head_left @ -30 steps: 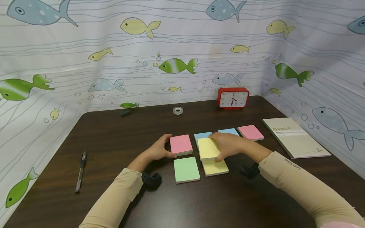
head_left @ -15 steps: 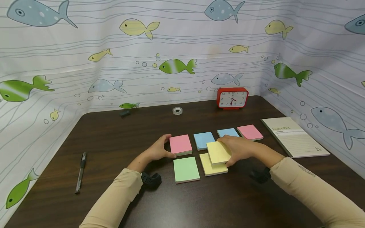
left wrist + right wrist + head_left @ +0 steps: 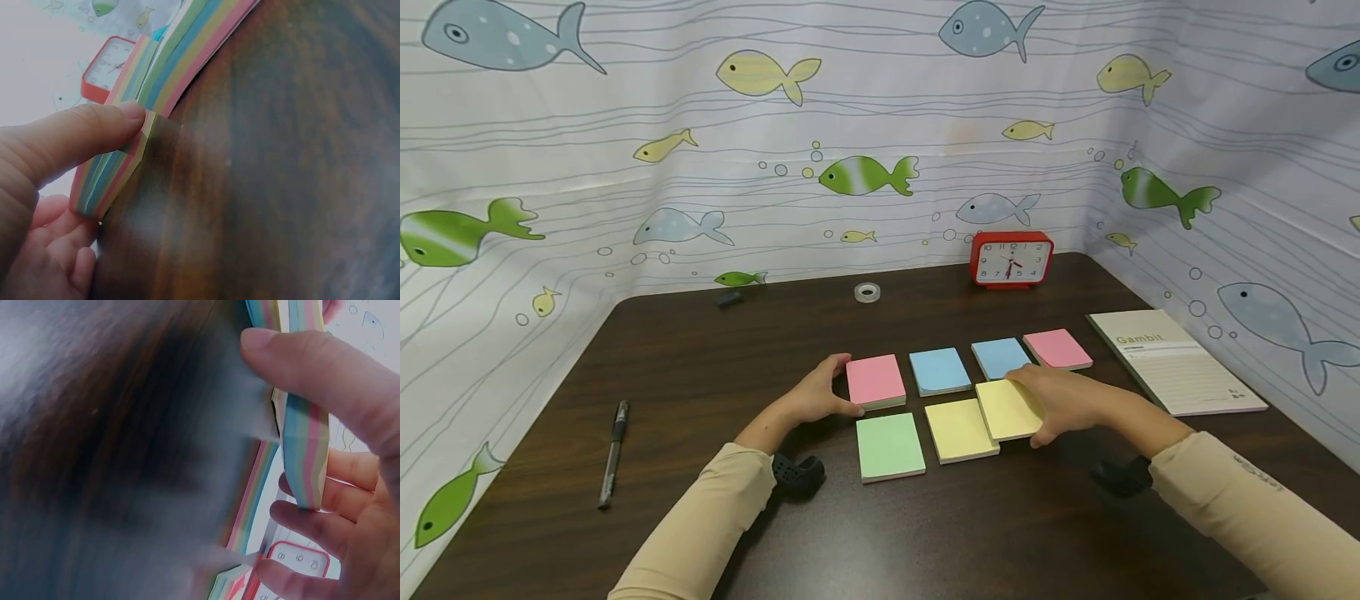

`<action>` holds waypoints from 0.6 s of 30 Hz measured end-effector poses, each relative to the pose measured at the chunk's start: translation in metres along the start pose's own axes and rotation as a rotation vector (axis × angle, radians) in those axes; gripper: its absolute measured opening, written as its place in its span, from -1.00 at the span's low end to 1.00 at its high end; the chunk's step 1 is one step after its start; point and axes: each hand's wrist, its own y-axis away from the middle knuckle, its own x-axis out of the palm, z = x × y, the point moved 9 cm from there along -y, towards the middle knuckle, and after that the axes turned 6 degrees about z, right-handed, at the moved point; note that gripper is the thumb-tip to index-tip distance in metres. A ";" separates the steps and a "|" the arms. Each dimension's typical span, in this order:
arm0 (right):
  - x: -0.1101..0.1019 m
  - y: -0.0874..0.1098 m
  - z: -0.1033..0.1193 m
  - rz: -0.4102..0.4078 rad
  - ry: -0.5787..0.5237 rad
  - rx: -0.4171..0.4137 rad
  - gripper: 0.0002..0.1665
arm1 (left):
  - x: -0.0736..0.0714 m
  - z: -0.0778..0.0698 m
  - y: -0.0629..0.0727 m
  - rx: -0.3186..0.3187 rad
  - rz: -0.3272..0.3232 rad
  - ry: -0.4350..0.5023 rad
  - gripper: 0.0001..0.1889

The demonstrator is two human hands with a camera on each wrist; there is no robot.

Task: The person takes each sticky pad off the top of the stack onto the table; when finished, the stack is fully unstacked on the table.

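My left hand (image 3: 812, 396) grips a pink-topped sticky note pad (image 3: 876, 380) by its left side, thumb at the near edge and fingers at the far one. In the left wrist view, striped page edges of this pad (image 3: 106, 181) show under the thumb. My right hand (image 3: 1060, 402) holds a yellow-topped sticky note pad (image 3: 1009, 408), its left edge slightly overlapping another yellow pad (image 3: 957, 433) in the head view. The right wrist view shows the held pad (image 3: 306, 450) between thumb and fingers. A green pad (image 3: 891, 447) lies nearest the front, and a blue pad (image 3: 940, 371) behind the yellow one.
A second blue pad (image 3: 1000, 357) and another pink pad (image 3: 1058, 348) lie beyond my right hand. Farther right is a notebook (image 3: 1176, 360). A red clock (image 3: 1012, 259), a tape roll (image 3: 867, 292) and a small dark block (image 3: 729, 298) stand along the back; a pen (image 3: 613, 454) lies left.
My right hand has carried the yellow pad rightward, from over the other yellow pad and blue pad to its right side, uncovering both. The left hand stays on the pink pad.
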 end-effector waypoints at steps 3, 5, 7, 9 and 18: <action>0.001 0.003 -0.005 0.003 0.003 0.018 0.01 | 0.000 0.000 0.000 0.001 0.000 0.004 -0.06; 0.002 0.006 -0.008 0.004 0.003 0.028 0.02 | 0.000 -0.001 0.000 0.002 0.000 0.006 -0.06; 0.003 0.008 -0.011 0.004 0.004 0.035 0.02 | 0.001 -0.001 0.001 0.003 0.000 0.009 -0.06; 0.004 0.011 -0.014 0.005 0.002 0.044 0.02 | 0.001 -0.001 0.000 0.001 0.001 0.011 -0.05; 0.008 0.018 -0.021 0.025 -0.037 0.024 0.03 | -0.001 0.001 0.000 -0.007 -0.003 -0.017 -0.05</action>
